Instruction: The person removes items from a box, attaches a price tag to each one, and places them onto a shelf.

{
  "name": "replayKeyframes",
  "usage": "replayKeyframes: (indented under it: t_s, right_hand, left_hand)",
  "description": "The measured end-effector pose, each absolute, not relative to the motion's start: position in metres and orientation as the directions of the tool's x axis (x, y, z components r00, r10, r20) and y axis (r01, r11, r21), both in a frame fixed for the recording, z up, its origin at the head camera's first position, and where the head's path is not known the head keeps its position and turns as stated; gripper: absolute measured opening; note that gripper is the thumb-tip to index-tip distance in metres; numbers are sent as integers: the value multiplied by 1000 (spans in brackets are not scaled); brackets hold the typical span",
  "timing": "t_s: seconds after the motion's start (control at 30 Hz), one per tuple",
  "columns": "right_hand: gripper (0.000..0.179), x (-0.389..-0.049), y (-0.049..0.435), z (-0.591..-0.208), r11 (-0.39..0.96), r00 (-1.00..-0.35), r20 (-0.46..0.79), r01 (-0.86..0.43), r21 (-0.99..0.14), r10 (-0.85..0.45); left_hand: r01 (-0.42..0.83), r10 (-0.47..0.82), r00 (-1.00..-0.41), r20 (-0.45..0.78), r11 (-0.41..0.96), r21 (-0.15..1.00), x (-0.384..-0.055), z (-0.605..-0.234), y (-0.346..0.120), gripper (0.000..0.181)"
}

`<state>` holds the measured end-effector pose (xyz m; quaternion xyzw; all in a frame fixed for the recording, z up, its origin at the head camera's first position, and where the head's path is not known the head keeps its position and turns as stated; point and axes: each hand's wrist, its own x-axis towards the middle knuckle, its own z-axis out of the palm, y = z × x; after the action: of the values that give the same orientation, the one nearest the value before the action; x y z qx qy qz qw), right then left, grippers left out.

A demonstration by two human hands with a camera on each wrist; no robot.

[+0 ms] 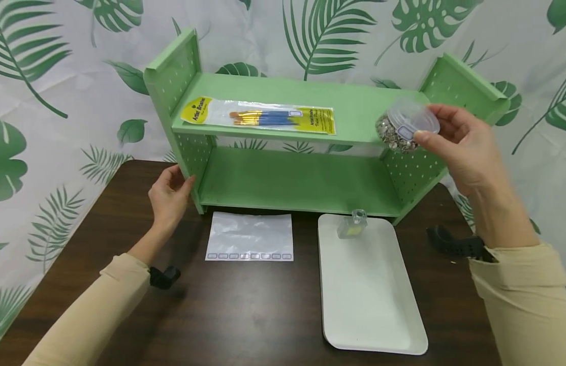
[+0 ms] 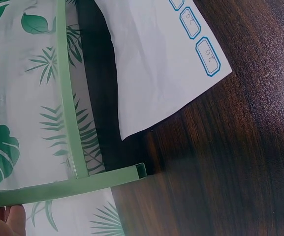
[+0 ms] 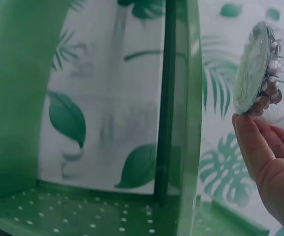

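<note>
My right hand (image 1: 472, 147) holds a clear round tub (image 1: 405, 126) of silvery tacks, tilted, in front of the right end of the upper shelf. In the right wrist view the tub (image 3: 252, 71) is tipped on its side, the tacks gathered against one end, with the fingers (image 3: 255, 147) at its edge. A small label sits on the tub. At the lower left, my left hand (image 1: 169, 197) grips the edge of the side panel of a green two-tier shelf (image 1: 301, 178). The left wrist view shows fingertips (image 2: 16, 219) against the panel's green edge (image 2: 58, 191).
On the upper tier lies a packet of artist brushes (image 1: 264, 117). A sheet of labels (image 1: 251, 234) is on the dark table (image 1: 246, 315), left of a white tray (image 1: 367, 300). A small clear container (image 1: 351, 227) stands at the tray's far end. Leaf-printed cloth (image 1: 260, 30) hangs behind.
</note>
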<state>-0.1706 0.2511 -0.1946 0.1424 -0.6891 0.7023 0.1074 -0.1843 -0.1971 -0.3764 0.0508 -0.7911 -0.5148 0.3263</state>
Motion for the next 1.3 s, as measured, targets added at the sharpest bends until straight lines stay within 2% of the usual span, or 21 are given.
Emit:
replayKeyframes:
  t_s: [0.27, 0.6, 0.97, 1.3]
  right_hand:
    - [45, -198, 263, -187, 40, -966, 250, -253, -967, -70]
    - [37, -213, 268, -190, 34, -967, 210, -217, -976, -143]
    - [39, -216, 269, -188, 76, -971, 175, -189, -979, -163]
    - [43, -220, 276, -190, 180, -977, 134, -164, -970, -165]
  left_hand:
    - [261, -408, -784, 468, 467, 845, -183, -375, -197, 27]
    - [254, -402, -784, 473, 487, 836, -182, -377, -198, 27]
    - [256, -400, -779, 483, 499, 828, -181, -377, -198, 27]
    - [264, -401, -774, 490, 500, 825, -182, -378, -198, 27]
